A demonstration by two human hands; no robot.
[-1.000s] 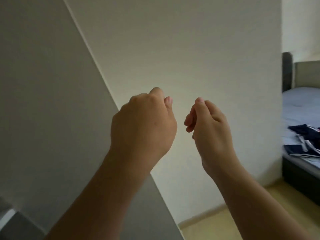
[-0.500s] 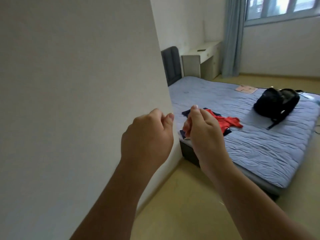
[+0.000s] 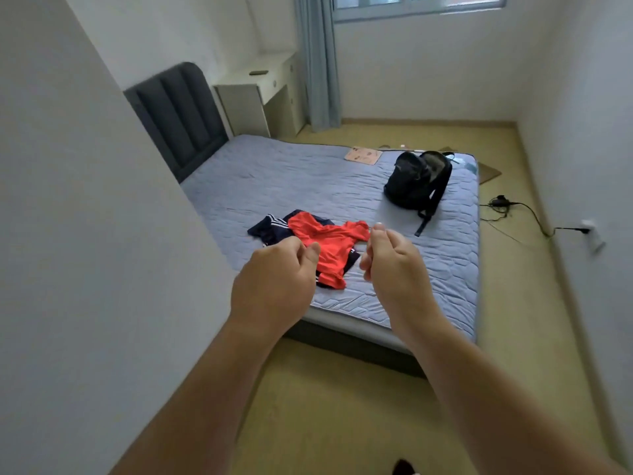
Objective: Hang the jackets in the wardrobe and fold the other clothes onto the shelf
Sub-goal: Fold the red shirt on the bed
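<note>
A red garment (image 3: 329,241) lies crumpled on top of a navy garment with white stripes (image 3: 270,228), near the close left corner of the bed (image 3: 308,180). My left hand (image 3: 274,279) and my right hand (image 3: 394,265) are held out in front of me, above the bed's near edge. The fingers of both are loosely curled and hold nothing. Neither hand touches the clothes. No wardrobe or shelf is in view.
A black backpack (image 3: 418,180) and a pink sheet (image 3: 363,154) lie on the far side of the bed. A white wall panel (image 3: 85,234) runs close on my left. A desk (image 3: 253,94) stands by the headboard. A cable (image 3: 507,207) trails across the floor at right.
The view has swung right, from the white panel to the bed and room. Both hands have kept the same curled pose in front of me.
</note>
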